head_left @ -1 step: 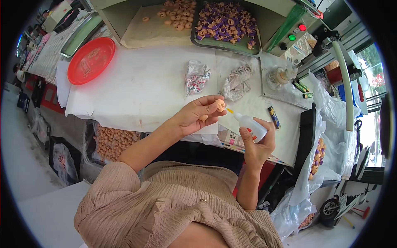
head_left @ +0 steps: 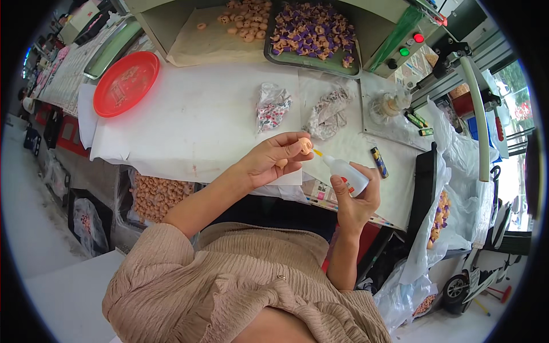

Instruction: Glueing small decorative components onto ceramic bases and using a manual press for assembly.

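Peach-coloured bead (head_left: 306, 145) and white glue bottle (head_left: 346, 174) at frame centre.
We are pinching the bead in our left hand (head_left: 273, 160) fingers, our right hand (head_left: 355, 197) closing around the bottle, its nozzle touching the bead, above the white table (head_left: 200, 120).

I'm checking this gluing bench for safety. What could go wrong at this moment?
The squeeze bottle in the right hand aims its yellow nozzle at the small peach piece pinched in the left hand, so liquid could get on the fingertips. A drip might also land on the white paper cover.
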The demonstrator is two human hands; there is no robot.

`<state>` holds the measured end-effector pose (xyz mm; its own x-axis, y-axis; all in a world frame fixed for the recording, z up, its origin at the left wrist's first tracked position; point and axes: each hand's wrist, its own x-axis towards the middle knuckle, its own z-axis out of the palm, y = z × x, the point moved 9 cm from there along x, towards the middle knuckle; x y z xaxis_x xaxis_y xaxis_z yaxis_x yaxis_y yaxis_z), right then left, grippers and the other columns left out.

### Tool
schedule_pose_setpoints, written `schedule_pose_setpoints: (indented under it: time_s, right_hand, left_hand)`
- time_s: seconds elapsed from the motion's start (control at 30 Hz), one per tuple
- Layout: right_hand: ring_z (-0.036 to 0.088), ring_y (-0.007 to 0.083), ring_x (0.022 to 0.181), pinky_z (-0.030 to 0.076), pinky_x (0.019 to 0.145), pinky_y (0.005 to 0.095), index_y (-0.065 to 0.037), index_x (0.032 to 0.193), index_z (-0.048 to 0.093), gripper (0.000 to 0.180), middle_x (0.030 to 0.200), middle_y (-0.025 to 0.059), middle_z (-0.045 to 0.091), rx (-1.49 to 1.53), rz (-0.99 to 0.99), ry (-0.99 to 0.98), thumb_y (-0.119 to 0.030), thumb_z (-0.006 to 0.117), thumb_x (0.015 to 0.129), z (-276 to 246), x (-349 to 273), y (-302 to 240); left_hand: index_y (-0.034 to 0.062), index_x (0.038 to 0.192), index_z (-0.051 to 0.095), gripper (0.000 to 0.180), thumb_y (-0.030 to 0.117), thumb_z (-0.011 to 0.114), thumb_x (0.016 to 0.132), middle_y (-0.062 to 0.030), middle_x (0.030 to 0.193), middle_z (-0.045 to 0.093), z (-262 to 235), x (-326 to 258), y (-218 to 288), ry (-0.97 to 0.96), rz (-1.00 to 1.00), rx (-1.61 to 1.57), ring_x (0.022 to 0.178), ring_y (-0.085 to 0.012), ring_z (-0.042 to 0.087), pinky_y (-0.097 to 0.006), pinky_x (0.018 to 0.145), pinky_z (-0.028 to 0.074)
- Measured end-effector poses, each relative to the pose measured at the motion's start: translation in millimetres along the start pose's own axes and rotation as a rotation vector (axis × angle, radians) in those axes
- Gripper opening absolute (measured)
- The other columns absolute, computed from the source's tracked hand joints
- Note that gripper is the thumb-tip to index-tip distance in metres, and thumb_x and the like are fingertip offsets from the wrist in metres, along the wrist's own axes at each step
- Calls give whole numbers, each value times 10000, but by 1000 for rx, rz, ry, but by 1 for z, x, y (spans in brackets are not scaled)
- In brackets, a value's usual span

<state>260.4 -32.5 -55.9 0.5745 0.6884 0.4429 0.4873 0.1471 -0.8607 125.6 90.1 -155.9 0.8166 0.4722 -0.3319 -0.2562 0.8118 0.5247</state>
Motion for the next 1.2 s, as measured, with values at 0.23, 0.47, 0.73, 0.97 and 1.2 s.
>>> schedule_pose_setpoints:
  time_s: [0.23,0.47,0.73,0.97,1.2]
  right_hand:
    - [563,112,773,468,677,237,-16,995,621,370,882,18,558,-65,28,-34,-173,829,732,4,3,4]
    - [554,148,702,430,571,264,-38,979,652,387,831,52,565,-95,-22,12,-178,854,681,-1,4,-4]
    - [545,157,678,419,555,270,-44,961,656,379,796,55,575,-180,-71,8,-177,859,670,-7,2,-15]
    - [545,157,683,421,572,271,-37,962,657,376,813,61,588,-124,-34,17,-168,857,671,-8,1,-10]
    - [548,156,692,424,578,266,-35,957,662,370,814,60,590,-95,6,-8,-167,857,672,-5,1,-5]
  left_hand:
    - [110,1258,543,356,165,617,914,-56,1196,592,2,3,-1,17,-27,64,1071,-158,613,-206,706,558]
    - [122,1241,557,354,173,639,900,-47,1190,594,-5,1,-4,17,-29,66,1056,-151,616,-203,687,546]
    - [134,1208,573,328,141,647,888,-20,1229,588,-1,0,-3,6,-13,64,1088,-160,605,-204,721,544]
    - [136,1213,570,337,76,634,888,-22,1263,578,3,-2,-3,24,-23,51,1127,-172,590,-211,749,546]
    - [134,1215,568,348,58,635,882,-23,1265,577,5,-1,-2,20,-23,51,1136,-171,584,-212,753,551]
